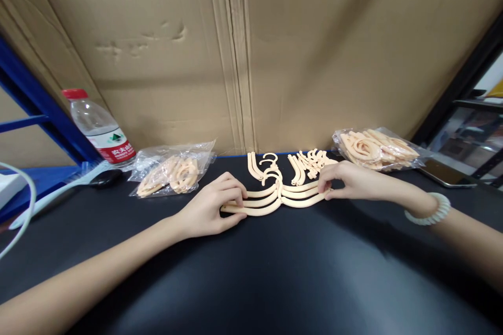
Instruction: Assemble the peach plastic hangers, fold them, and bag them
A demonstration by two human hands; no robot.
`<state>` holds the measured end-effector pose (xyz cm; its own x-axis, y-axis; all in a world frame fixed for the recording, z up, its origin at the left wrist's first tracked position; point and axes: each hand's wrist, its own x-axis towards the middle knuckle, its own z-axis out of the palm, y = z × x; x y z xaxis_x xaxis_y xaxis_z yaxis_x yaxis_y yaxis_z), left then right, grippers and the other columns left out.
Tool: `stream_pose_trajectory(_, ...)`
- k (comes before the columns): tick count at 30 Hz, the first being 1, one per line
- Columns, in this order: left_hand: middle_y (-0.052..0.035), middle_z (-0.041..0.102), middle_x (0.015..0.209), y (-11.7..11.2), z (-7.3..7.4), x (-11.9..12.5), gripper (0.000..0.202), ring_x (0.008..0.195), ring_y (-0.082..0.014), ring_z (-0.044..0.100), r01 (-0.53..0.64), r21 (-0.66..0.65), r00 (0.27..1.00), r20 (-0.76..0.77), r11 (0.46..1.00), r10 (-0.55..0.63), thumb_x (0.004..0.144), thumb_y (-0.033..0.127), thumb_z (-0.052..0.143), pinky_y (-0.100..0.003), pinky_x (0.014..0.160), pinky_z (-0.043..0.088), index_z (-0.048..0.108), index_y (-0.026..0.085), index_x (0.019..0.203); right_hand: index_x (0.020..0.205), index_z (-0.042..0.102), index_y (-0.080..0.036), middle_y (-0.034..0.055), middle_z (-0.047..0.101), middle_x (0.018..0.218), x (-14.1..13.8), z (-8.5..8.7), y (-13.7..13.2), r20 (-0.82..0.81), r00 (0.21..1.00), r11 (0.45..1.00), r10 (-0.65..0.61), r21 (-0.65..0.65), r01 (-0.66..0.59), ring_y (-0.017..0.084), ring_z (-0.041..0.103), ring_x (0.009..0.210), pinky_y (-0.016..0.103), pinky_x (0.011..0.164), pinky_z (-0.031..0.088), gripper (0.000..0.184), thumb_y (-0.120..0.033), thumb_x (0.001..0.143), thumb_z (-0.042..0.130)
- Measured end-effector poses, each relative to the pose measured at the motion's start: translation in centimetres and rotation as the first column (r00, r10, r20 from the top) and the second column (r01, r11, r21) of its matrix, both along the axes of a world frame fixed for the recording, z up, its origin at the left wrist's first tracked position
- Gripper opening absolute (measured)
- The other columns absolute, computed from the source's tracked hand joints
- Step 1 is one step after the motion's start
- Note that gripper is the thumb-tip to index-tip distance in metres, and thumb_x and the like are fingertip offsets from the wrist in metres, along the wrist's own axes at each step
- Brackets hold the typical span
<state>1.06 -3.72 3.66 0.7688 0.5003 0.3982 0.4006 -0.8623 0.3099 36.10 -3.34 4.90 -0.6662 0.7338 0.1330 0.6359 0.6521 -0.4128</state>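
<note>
The lower half of the frame is bare black table [251, 282], wide and flat, with room to slide things toward the viewer. Just above centre, the left hand [210, 209] pinches down on the left tips of a small stack of peach plastic hangers [275, 198], fingers closed over them; the right hand [346, 180], a pale bead bracelet [428, 209] on its wrist, pinches the right tips the same way. The hangers lie flat at mid-frame, hooks pointing away. They look light, thin and fairly stiff, likely smooth enough to slip apart, so gripping both ends together seems the sound hold. Behind them lie loose hanger pieces [310, 162]. Bags of parts [173, 172] and [375, 147] sit left and right. A water bottle [98, 128] stands at upper left against the cardboard wall [251, 52], which closes off the far edge.
</note>
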Motion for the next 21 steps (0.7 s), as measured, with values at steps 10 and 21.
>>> stream_pose_trajectory(10,-0.0070,0.063,0.099,0.1,-1.2,-0.2,0.005,0.093,-0.0226,0.052,-0.093,0.045,0.996,0.007,0.995,0.092,0.082,0.017,0.057,-0.036,0.083,0.045,0.053,0.020,0.084,0.078,0.068,-0.018,0.0032,0.067,0.077,0.1,-0.2,0.2,0.046,0.998,0.998,-0.052,0.031,0.051,0.016,0.062,0.069,0.028,0.064,0.049,0.008,-0.024,0.081,0.063)
stream_pose_trajectory(21,-0.0089,0.064,0.101,-0.3,-1.1,-0.1,0.018,0.096,-0.0253,0.053,-0.076,0.130,0.997,-0.010,0.989,0.078,0.081,0.016,0.056,-0.038,0.084,0.043,0.053,0.021,0.099,0.080,0.063,-0.019,0.0030,0.064,0.074,0.0,0.2,0.1,-0.045,0.994,0.993,-0.097,0.065,0.100,0.016,0.057,0.066,0.028,0.060,0.044,0.020,-0.039,0.083,0.064)
